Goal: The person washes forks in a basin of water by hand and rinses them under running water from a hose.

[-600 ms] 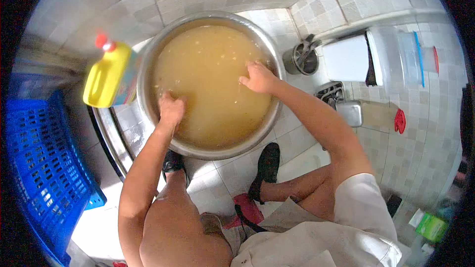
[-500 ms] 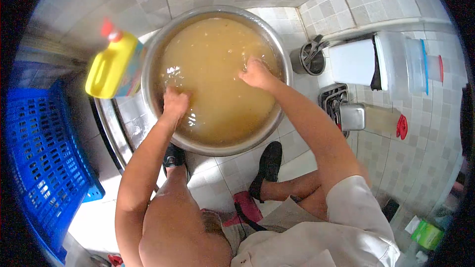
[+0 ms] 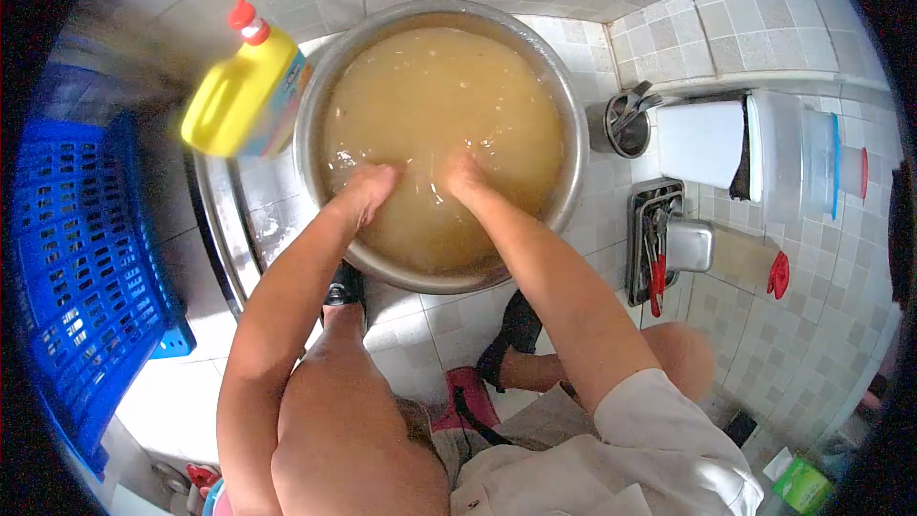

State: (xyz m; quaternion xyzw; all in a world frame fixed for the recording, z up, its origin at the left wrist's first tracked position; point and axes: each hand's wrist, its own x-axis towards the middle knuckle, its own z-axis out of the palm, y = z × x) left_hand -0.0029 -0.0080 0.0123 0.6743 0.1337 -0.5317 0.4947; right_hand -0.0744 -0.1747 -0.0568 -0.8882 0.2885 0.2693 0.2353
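Observation:
A wide round metal basin (image 3: 573, 148) stands on the tiled floor in front of me, filled with cloudy brownish water (image 3: 449, 86). My left hand (image 3: 371, 189) dips into the water at the near left, its fingertips under the surface. Close beside it, near the middle, my right hand (image 3: 461, 172) is sunk to about the knuckles. The murky water hides the fingers of both hands, and anything they may hold. Left of the basin is a yellow jug-shaped bottle (image 3: 244, 96) with a red pump top.
On the left is a blue plastic crate (image 3: 91, 248). A dark pot with utensils (image 3: 626, 124), a black tray of cutlery (image 3: 654, 248) and clear plastic containers (image 3: 788, 153) line the right wall. A green packet (image 3: 802, 487) lies lower right.
My right hand has moved left and nearer me, deeper into the water. My left hand has shifted slightly right, so the two are closer together. The view has shifted a little.

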